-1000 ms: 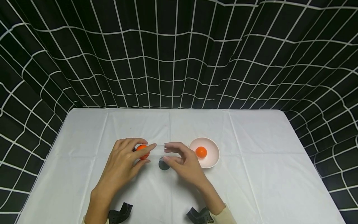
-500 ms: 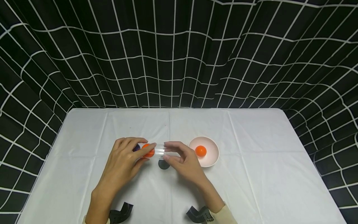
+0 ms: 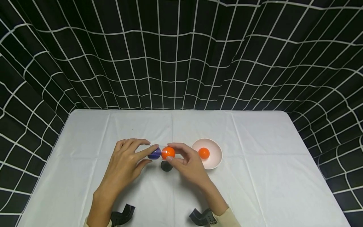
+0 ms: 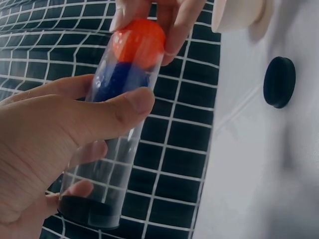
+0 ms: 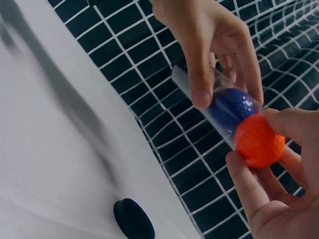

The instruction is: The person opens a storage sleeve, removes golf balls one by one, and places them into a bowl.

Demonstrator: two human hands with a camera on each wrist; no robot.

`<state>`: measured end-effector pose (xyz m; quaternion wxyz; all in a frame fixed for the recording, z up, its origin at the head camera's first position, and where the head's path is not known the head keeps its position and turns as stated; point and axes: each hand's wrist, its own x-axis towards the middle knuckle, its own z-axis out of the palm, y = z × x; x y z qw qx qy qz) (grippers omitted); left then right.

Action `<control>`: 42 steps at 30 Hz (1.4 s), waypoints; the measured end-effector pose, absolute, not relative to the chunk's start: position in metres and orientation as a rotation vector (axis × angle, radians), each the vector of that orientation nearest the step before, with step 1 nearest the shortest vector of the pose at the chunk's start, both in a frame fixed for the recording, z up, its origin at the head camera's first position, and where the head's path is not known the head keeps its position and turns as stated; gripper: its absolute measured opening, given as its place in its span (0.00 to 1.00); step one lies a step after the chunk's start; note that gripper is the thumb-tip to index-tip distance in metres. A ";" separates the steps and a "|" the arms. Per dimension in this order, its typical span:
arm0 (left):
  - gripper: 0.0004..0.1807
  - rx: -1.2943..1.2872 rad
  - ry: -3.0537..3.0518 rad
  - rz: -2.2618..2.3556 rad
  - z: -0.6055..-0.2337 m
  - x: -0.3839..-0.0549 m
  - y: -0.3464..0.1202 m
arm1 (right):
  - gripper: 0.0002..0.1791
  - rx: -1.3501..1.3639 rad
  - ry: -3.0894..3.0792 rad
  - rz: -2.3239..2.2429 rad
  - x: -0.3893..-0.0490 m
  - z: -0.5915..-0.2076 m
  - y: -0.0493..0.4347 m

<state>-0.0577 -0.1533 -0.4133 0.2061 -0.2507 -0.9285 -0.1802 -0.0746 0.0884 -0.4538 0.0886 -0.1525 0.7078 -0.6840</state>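
Evidently, the left hand (image 3: 124,164) grips the clear tube (image 4: 117,155), probably to steady it; the right hand (image 3: 189,164) pinches the orange ball (image 3: 168,153) at the tube's mouth, blocking the blue ball (image 4: 120,80) inside. Below that hand's thumb lies a black lid (image 3: 166,166); just right, a pink bowl (image 3: 216,159) holds a second orange ball (image 3: 204,153).

Between the fingers (image 4: 117,112), a smooth, clear plastic-looking tube (image 4: 121,157) and a glossy orange ball (image 3: 168,153) are seen; beneath them, the tabletop (image 3: 255,132) is covered with creased cloth (image 3: 85,138).
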 end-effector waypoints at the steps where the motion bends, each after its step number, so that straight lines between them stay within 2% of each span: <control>1: 0.31 -0.698 -2.589 -0.506 -0.414 -0.058 -0.153 | 0.25 -0.452 2.111 -2.031 -0.075 -0.453 0.089; 42: 0.30 -0.652 -2.586 -0.752 -0.425 -0.064 -0.166 | 0.22 -0.452 2.238 -2.118 -0.083 -0.438 0.134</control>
